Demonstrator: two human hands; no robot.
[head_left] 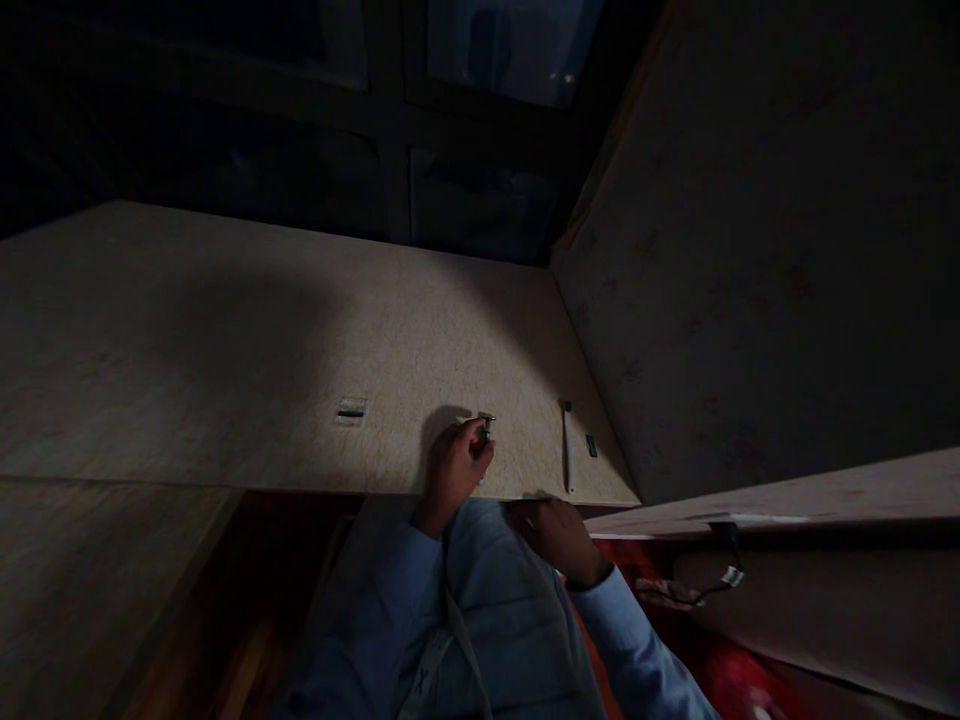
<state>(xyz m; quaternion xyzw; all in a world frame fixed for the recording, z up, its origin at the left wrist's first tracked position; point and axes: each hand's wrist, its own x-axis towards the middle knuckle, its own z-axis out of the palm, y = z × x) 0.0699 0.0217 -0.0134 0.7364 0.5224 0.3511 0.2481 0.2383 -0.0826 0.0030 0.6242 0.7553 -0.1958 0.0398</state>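
My left hand (454,468) is raised just over the near edge of the table. Its thumb and fingers pinch a small, shiny metal piece (487,430) with dark parts, whose exact kind I cannot make out. At the table's front edge, over my lap, my right hand (559,535) has its fingers curled in shadow; anything in them is hidden. Beyond that hand lies a slim pale stick (568,450) with a dark tip. A small dark green flat piece (592,446) is beside it. Left of my left hand sits a small clear case (351,411) with a dark strip inside.
The pale, grained tabletop (390,320) meets a wall (750,270) on the right. Dark window frames (390,150) stand behind it. A lower pale surface (75,580) adjoins at the left. A black cable (712,592) hangs at the lower right.
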